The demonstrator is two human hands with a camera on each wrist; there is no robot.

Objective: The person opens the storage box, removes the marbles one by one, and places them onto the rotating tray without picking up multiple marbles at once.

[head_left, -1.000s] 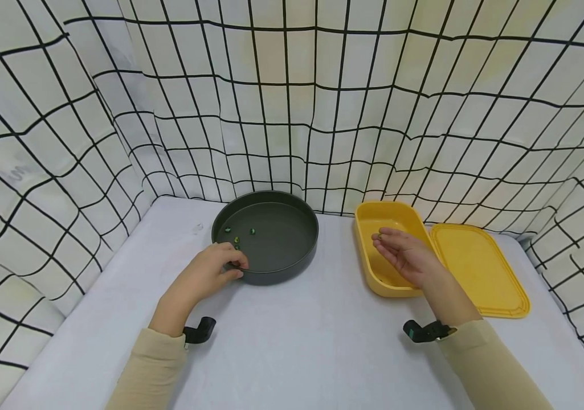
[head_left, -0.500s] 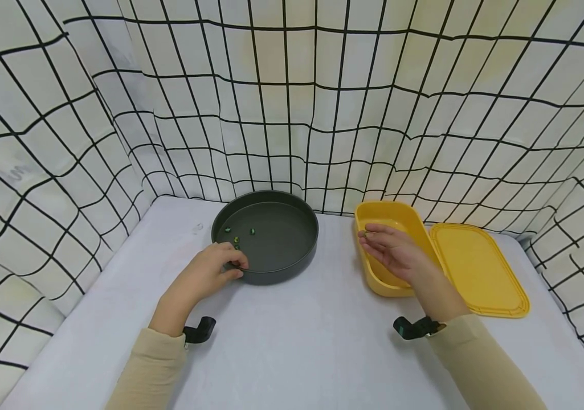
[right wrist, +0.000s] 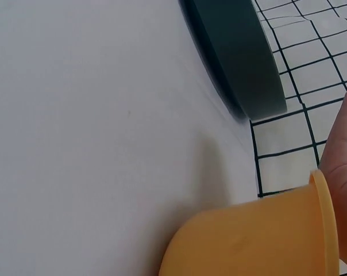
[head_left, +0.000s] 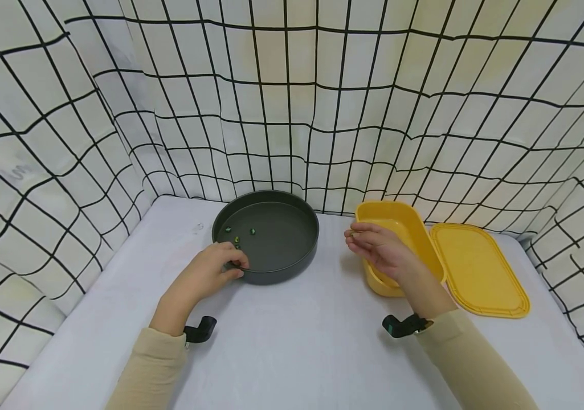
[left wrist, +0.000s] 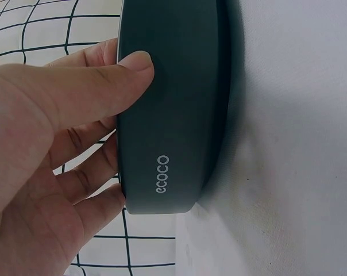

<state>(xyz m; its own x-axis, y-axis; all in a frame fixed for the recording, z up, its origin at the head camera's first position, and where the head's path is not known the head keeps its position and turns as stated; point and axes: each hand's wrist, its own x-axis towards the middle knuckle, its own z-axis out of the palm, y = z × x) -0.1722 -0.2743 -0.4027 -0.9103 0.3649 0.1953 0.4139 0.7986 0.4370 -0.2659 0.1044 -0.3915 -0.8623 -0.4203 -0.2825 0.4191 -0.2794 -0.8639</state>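
Left hand [head_left: 212,270] grips the near-left rim of a dark grey, round, shallow pan [head_left: 284,236], thumb on the outer wall, fingers over the edge; the pan sits flat on the white-covered table [head_left: 292,341]. Four small green bead-like pieces [head_left: 253,232] lie loose in its left half, one close to the gripping fingers. Right hand [head_left: 381,250] hangs over the left edge of a yellow, rounded-rectangular, plastic-looking container [head_left: 394,213], thumb and fingertips together, apparently pinching a small piece [head_left: 351,232] too small to identify. A flat yellow lid [head_left: 478,270] lies on the table to the right of the container. Change noted: over the last second the right hand has shifted leftward from above the container's interior, so its fingertips now stand beyond the rim, nearer the pan; left hand, pan and green pieces show no displacement. Assessment: the pinched piece is judged clear of the container and in transit, between the two vessels and resting in neither
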